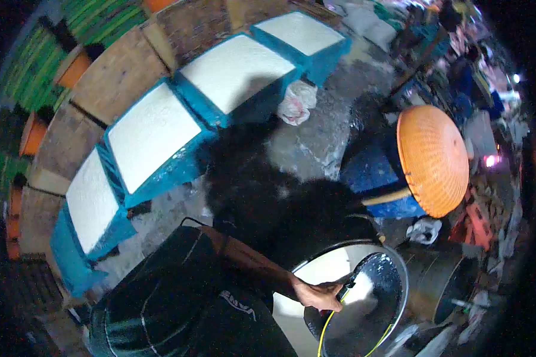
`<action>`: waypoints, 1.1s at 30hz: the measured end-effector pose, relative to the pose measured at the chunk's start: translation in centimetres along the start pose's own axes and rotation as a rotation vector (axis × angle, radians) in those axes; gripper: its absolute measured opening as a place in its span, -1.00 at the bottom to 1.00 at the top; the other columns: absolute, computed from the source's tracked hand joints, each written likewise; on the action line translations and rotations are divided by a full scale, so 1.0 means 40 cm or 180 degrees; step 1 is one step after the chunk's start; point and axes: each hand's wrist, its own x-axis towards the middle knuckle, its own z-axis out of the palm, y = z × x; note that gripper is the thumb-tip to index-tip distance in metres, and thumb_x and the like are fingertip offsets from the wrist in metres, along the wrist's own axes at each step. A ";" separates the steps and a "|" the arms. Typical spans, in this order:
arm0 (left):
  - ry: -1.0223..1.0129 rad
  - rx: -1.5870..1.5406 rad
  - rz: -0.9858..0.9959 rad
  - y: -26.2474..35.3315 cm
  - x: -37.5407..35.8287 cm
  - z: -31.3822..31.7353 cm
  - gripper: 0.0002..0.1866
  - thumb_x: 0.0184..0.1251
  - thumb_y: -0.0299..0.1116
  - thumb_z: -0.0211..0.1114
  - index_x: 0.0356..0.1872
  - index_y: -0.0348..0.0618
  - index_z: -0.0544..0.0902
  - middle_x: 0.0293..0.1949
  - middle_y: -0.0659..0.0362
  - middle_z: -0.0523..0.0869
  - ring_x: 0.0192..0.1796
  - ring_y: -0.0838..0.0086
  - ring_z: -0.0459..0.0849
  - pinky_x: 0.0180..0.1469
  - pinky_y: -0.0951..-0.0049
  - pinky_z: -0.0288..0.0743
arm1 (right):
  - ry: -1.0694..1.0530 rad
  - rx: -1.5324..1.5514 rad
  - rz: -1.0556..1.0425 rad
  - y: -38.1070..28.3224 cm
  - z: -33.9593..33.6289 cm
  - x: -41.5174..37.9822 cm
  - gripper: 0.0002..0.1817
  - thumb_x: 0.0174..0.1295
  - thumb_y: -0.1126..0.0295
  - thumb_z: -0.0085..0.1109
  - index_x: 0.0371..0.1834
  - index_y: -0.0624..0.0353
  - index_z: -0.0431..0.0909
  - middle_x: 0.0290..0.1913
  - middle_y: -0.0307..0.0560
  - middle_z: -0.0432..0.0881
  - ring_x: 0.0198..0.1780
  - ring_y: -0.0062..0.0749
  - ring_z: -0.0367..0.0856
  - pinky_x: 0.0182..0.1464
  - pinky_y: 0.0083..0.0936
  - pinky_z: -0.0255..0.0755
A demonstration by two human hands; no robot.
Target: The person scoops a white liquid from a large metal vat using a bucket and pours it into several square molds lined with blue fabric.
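My left hand (320, 296) reaches in from the lower left, its fingers closed on the edge of a black basin (392, 297) with a yellow line along its rim. The basin is tilted over a large round vessel (406, 285) with a pale metal rim. White material (324, 271) shows inside the vessel, beside the basin. My right hand does not show.
Teal-lined trays filled with a smooth white layer (155, 137) curve across the upper left. An orange woven basket (438, 160) leans on a blue barrel (369, 172) at the right. A crumpled plastic bag (298, 102) lies near the trays. A metal drum (429, 282) stands right of the vessel.
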 end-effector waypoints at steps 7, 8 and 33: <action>0.1111 0.0456 0.1150 0.236 -0.129 -0.033 -0.60 0.22 -0.21 0.32 -0.09 -0.27 0.43 -0.32 0.04 0.57 -0.24 0.28 0.64 -0.25 0.27 0.59 | 0.0479 0.0870 -0.2186 -0.287 -0.007 0.145 -0.61 0.32 0.31 0.23 0.19 0.15 0.55 -0.08 0.04 0.63 -0.22 -0.19 0.55 -0.13 -0.25 0.49; 0.1343 0.0611 0.1291 0.267 -0.161 -0.041 -0.60 0.22 -0.21 0.32 -0.09 -0.27 0.43 -0.32 0.04 0.56 -0.25 0.28 0.63 -0.25 0.27 0.58 | 0.0231 0.1293 -0.0130 -0.403 -0.001 0.146 -0.56 0.31 0.35 0.23 0.24 0.21 0.53 -0.04 0.09 0.64 -0.16 -0.15 0.56 -0.01 -0.27 0.49; 0.3983 -0.1065 0.3052 0.342 -0.970 -0.411 -0.60 0.46 -0.27 0.24 0.16 -0.27 0.38 -0.01 0.07 0.57 0.00 0.35 0.59 -0.04 0.25 0.58 | -0.2479 0.0132 -0.3970 -1.581 0.521 -0.434 -0.44 0.11 0.41 0.17 0.24 0.30 0.38 0.12 -0.04 0.54 0.02 -0.37 0.48 0.09 -0.50 0.35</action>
